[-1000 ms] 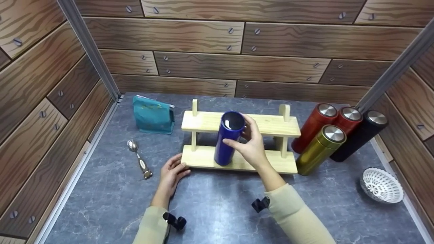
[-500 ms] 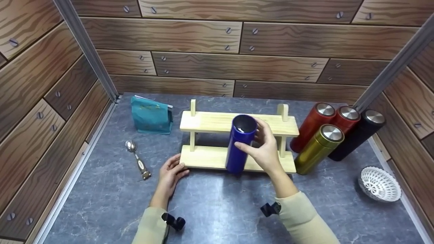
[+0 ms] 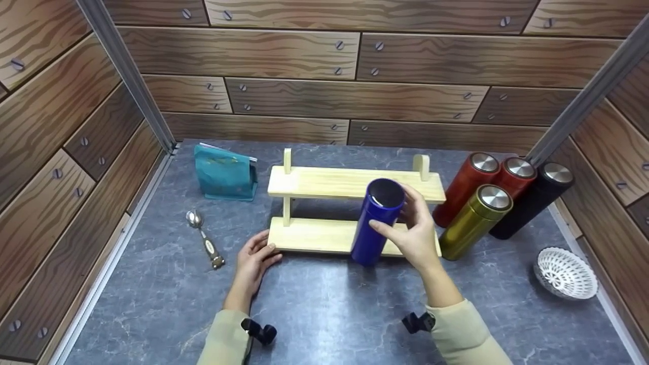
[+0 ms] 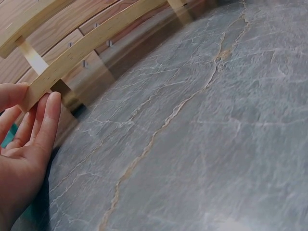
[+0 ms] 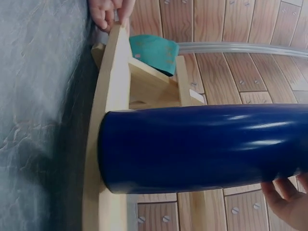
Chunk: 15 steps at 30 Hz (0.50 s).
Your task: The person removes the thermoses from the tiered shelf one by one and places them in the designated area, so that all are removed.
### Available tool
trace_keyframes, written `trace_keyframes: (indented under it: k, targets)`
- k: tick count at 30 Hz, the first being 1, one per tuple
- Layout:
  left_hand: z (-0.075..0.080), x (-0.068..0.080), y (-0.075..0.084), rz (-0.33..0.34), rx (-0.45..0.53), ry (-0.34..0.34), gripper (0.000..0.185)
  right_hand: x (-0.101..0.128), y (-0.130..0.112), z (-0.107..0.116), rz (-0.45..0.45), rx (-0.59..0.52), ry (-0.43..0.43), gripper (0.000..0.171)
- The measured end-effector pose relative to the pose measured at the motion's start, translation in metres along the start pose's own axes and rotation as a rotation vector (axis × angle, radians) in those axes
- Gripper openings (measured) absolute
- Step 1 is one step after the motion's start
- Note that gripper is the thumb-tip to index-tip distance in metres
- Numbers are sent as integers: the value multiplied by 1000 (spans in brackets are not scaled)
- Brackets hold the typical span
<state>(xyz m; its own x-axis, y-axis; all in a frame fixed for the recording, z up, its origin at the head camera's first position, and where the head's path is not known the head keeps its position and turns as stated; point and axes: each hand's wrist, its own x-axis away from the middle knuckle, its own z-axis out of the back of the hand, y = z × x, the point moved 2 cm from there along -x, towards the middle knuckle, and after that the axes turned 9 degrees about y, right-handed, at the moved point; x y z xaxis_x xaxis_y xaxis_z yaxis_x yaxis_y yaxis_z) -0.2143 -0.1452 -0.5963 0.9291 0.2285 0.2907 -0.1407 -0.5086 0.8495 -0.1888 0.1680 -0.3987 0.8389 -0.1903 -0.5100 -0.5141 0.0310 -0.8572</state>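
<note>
A two-tier pale wooden shelf rack (image 3: 309, 235) stands mid-table in the head view. My left hand (image 3: 252, 264) pinches the left end of its lower board, thumb above and fingers beneath, as the left wrist view shows (image 4: 29, 154). With my right hand (image 3: 418, 234) I grip a blue thermos (image 3: 370, 230) by its upper part, thumb on the near side. The thermos is nearly upright at the front of the lower board, right of the middle. In the right wrist view its base (image 5: 113, 149) overlaps the board's front edge.
Two red thermoses (image 3: 464, 190) (image 3: 514, 185), a gold one (image 3: 471, 228) and a black one (image 3: 532, 208) stand right of the rack. A white woven basket (image 3: 567, 274) is farther right. On the left are a teal pouch (image 3: 225, 175) and a spoon (image 3: 208, 246).
My right hand has carried the blue thermos rightward and toward me, from the middle of the rack to the front of its lower board. The left hand keeps its hold on the board's end.
</note>
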Motion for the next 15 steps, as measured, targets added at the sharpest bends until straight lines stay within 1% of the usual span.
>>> trace_keyframes:
  k: [5, 8, 12, 15]
  targets:
    - [-1, 0, 0, 7, -9, 3, 52, 4, 4, 13, 37, -39, 61, 74]
    - [-1, 0, -1, 12, -11, 5, 51, 5, 11, 22, 32, -60, 95, 75]
    - [-1, 0, 0, 8, -5, 9, 51, 8, 22, 34, 14, -55, 121, 77]
    - [-1, 1, 0, 1, -6, 9, 50, 11, 25, 42, 21, -53, 137, 78]
